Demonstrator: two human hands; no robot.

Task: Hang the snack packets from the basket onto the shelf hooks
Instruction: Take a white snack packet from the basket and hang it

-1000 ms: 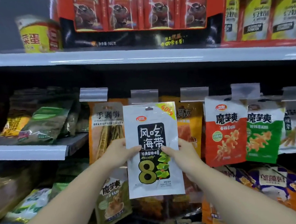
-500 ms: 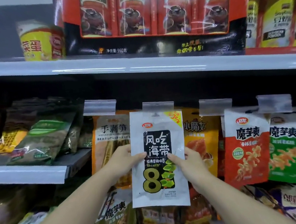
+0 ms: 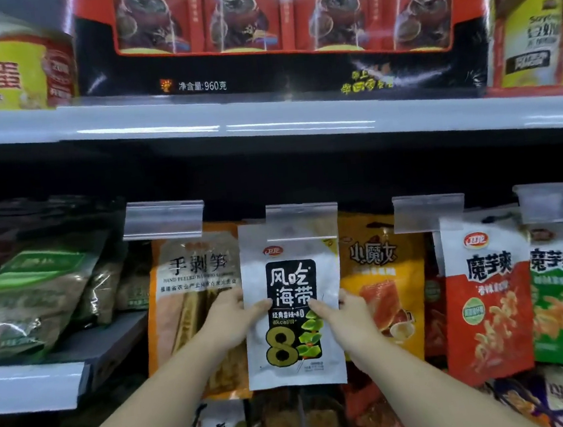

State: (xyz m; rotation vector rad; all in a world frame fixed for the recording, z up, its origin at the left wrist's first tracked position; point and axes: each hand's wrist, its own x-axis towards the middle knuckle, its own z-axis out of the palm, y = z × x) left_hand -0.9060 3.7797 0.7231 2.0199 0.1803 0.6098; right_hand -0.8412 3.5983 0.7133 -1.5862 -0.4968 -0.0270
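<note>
In the head view we hold the white seaweed packet [image 3: 290,303] upright, long axis vertical, top edge tucked behind the clear price-tag holder [image 3: 302,221] under the upper shelf's front edge [image 3: 264,125]. Our left hand [image 3: 230,321] and right hand [image 3: 347,320] pinch its side edges, thumbs on the front. Since a second ago it has risen to that holder. It bears black lettering and a large 8.

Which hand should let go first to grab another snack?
Probably the right hand. Both hands pinch the white packet at mid-height, its top tucked behind the clear tag holder. The left hand wraps further behind the edge, so its grip can steady the packet alone.
</note>
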